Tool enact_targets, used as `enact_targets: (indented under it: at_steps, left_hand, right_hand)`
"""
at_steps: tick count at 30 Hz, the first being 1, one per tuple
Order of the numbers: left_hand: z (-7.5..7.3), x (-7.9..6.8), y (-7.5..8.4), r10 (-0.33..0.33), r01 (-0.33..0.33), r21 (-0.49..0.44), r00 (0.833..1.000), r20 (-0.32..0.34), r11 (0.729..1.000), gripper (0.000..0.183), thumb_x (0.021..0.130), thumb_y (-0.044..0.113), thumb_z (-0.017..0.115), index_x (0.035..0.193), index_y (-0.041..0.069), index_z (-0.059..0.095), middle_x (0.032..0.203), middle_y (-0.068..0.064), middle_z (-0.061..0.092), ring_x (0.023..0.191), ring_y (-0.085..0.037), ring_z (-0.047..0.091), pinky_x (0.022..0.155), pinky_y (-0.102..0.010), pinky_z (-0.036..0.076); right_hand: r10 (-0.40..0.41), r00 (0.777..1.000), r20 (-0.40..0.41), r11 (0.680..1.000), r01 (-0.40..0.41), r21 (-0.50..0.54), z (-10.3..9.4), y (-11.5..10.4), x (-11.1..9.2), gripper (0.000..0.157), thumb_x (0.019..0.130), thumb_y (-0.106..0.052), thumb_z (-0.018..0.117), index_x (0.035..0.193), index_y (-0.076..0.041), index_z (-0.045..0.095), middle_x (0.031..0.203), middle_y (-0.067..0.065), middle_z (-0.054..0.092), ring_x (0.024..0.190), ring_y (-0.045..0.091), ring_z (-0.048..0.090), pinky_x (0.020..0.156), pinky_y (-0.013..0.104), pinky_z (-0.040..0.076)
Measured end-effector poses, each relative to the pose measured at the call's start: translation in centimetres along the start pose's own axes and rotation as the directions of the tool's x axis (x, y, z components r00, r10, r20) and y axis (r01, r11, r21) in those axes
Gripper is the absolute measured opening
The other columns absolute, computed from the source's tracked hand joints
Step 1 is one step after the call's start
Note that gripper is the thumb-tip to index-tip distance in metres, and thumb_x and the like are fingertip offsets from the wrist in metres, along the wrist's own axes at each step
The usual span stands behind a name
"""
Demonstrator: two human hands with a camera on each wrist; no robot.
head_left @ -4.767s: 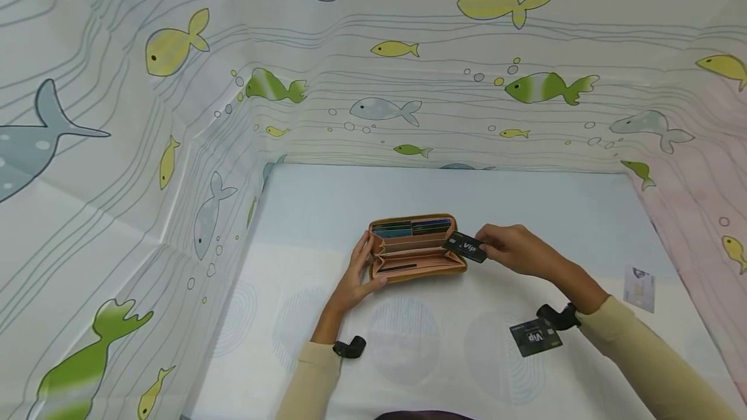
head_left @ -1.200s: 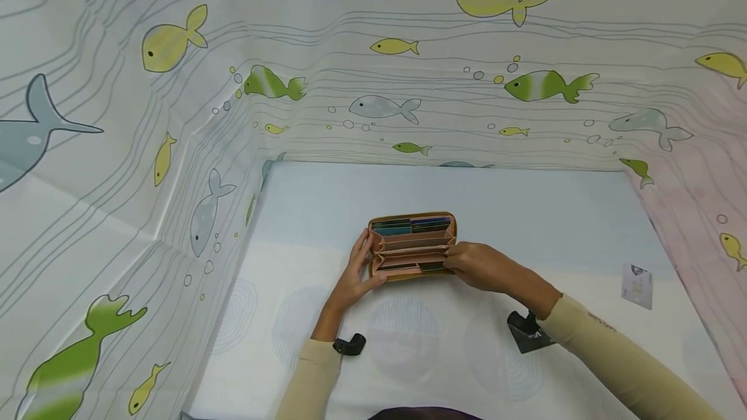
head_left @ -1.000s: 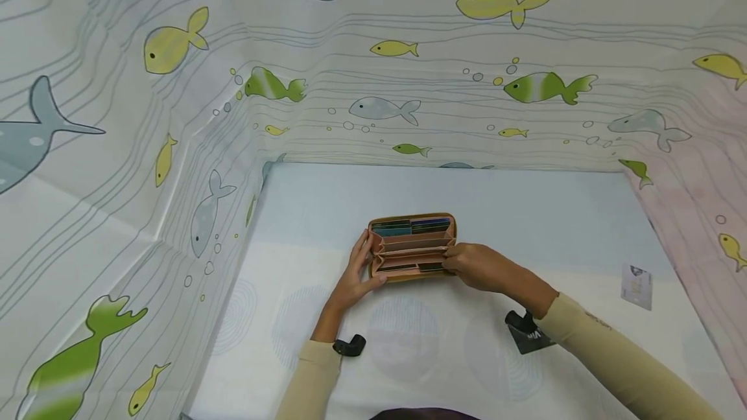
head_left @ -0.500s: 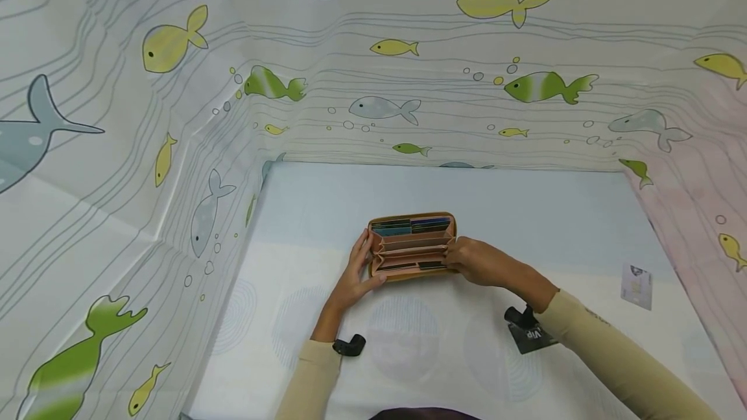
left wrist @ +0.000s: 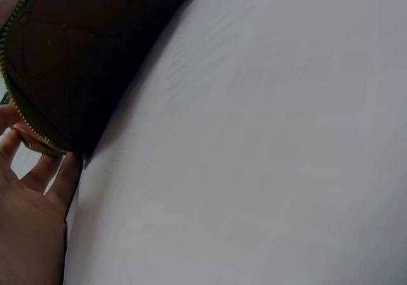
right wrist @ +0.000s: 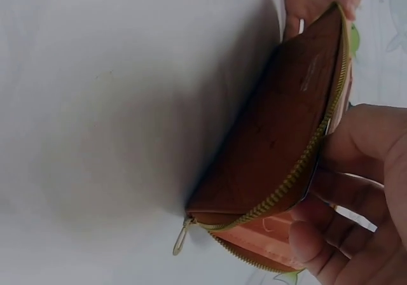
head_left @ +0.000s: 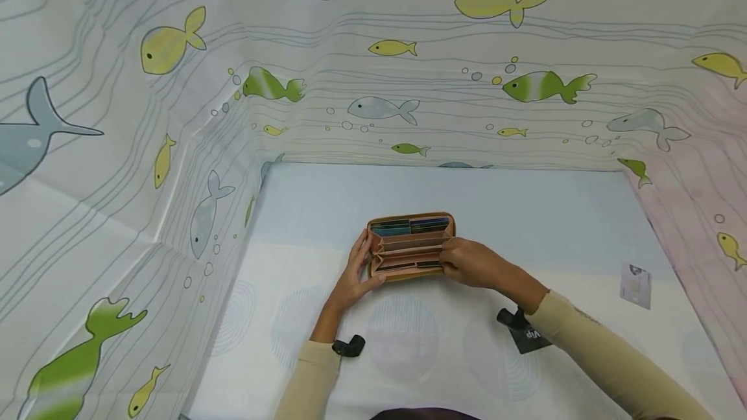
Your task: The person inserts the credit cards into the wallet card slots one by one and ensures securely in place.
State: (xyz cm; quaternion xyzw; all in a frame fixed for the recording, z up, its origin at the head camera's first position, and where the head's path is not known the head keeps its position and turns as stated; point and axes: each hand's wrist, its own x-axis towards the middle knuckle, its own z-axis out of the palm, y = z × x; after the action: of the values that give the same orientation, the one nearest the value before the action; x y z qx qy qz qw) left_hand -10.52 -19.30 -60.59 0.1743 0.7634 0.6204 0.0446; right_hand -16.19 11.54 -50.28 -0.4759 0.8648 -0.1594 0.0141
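An unzipped brown wallet (head_left: 408, 245) with a pink lining stands open on the table, its mouth facing up. My left hand (head_left: 353, 277) holds its left end, thumb at the near edge and fingers at the far side. At the right end of the near panel, my right hand (head_left: 469, 263) pinches a black card (head_left: 430, 264), only a thin dark edge of which shows above its slot. The right wrist view shows the thumb at the gold zipper (right wrist: 286, 186) and the other fingers curled inside the wallet. Several cards (head_left: 391, 228) fill the far slots.
Under the right wrist camera lies another black card (head_left: 530, 340) marked "Vip", partly covered. A silvery card (head_left: 635, 286) lies farther right on the white table (head_left: 443, 190). A fish-patterned sheet (head_left: 443, 83) rises behind and at both sides.
The right hand has brought the black card from beside the wallet into the near right slot. The card's showing strip has since become thinner, and the hand has shifted slightly left. The left hand stays put.
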Motion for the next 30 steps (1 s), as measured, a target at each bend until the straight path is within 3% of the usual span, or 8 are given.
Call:
enact_targets:
  at_steps: [5,8,12,15,20,26,30]
  left_hand:
    - [0.1,0.0,0.6,-0.005,0.005,0.021,1.0,-0.002,1.0,0.094,0.091,0.002,0.067,0.162,0.015,0.007,0.169,-0.009,-0.01,0.156,-0.034,0.006,0.117,-0.064,0.024]
    - [0.0,0.0,2.1,-0.001,0.0,0.021,1.0,0.007,1.0,0.092,0.09,-0.002,0.066,0.161,0.005,0.008,0.167,-0.019,-0.009,0.154,-0.041,0.007,0.115,-0.066,0.025]
    - [-0.3,0.1,4.1,-0.005,0.004,0.036,1.0,0.026,0.999,0.089,0.091,-0.001,0.065,0.159,-0.004,0.008,0.165,-0.028,-0.008,0.152,-0.047,0.009,0.113,-0.067,0.027]
    - [-0.3,0.1,4.6,-0.014,0.012,0.05,0.999,0.031,0.999,0.088,0.091,-0.001,0.064,0.158,-0.005,0.008,0.165,-0.028,-0.008,0.152,-0.047,0.01,0.113,-0.066,0.028]
    - [-0.3,0.1,4.2,-0.002,0.001,0.035,1.0,0.028,0.999,0.089,0.09,-0.001,0.065,0.158,-0.005,0.008,0.165,-0.028,-0.008,0.152,-0.047,0.009,0.112,-0.067,0.028]
    - [0.0,0.0,1.1,-0.005,0.005,0.031,1.0,-0.003,1.0,0.092,0.093,0.013,0.068,0.162,0.013,0.009,0.169,-0.01,-0.008,0.155,-0.035,0.009,0.116,-0.063,0.027]
    - [-0.2,0.0,2.6,-0.013,0.013,0.013,1.0,0.009,1.0,0.091,0.092,0.009,0.067,0.161,0.006,0.008,0.168,-0.016,-0.008,0.155,-0.039,0.008,0.116,-0.065,0.026]
  right_hand:
    - [0.032,0.998,0.057,0.999,-0.03,-0.032,-0.4,-0.5,0.5,0.01,0.084,-0.001,0.076,0.078,-0.009,0.075,0.076,-0.003,0.062,0.067,0.005,0.053,0.059,0.02,0.047]
    - [0.031,0.997,0.072,0.998,-0.027,-0.05,-0.6,-0.8,0.7,0.008,0.083,0.001,0.078,0.08,-0.007,0.077,0.077,0.0,0.065,0.069,0.007,0.059,0.06,0.021,0.051]
    - [0.038,0.995,0.092,0.997,-0.032,-0.066,-0.8,-1.0,0.9,0.01,0.084,0.002,0.076,0.079,-0.006,0.078,0.074,-0.001,0.065,0.066,0.007,0.058,0.058,0.021,0.05]
    - [0.057,0.991,0.123,0.996,-0.048,-0.077,-0.8,-1.0,1.1,0.013,0.088,0.001,0.072,0.078,-0.006,0.078,0.073,-0.001,0.065,0.064,0.006,0.057,0.057,0.021,0.049]
    - [0.079,0.984,0.16,0.992,-0.062,-0.108,-0.8,-1.1,1.2,0.016,0.09,0.0,0.07,0.078,-0.006,0.077,0.074,0.0,0.066,0.065,0.008,0.059,0.056,0.021,0.048]
    - [0.091,0.981,0.17,0.989,-0.068,-0.134,-0.7,-1.0,1.2,0.009,0.086,0.001,0.075,0.081,-0.006,0.078,0.078,0.002,0.068,0.068,0.011,0.063,0.058,0.022,0.051]
    - [0.092,0.981,0.169,0.99,-0.071,-0.123,-0.7,-1.0,1.2,0.01,0.086,0.002,0.074,0.083,-0.006,0.079,0.078,0.002,0.069,0.07,0.011,0.065,0.059,0.022,0.053]
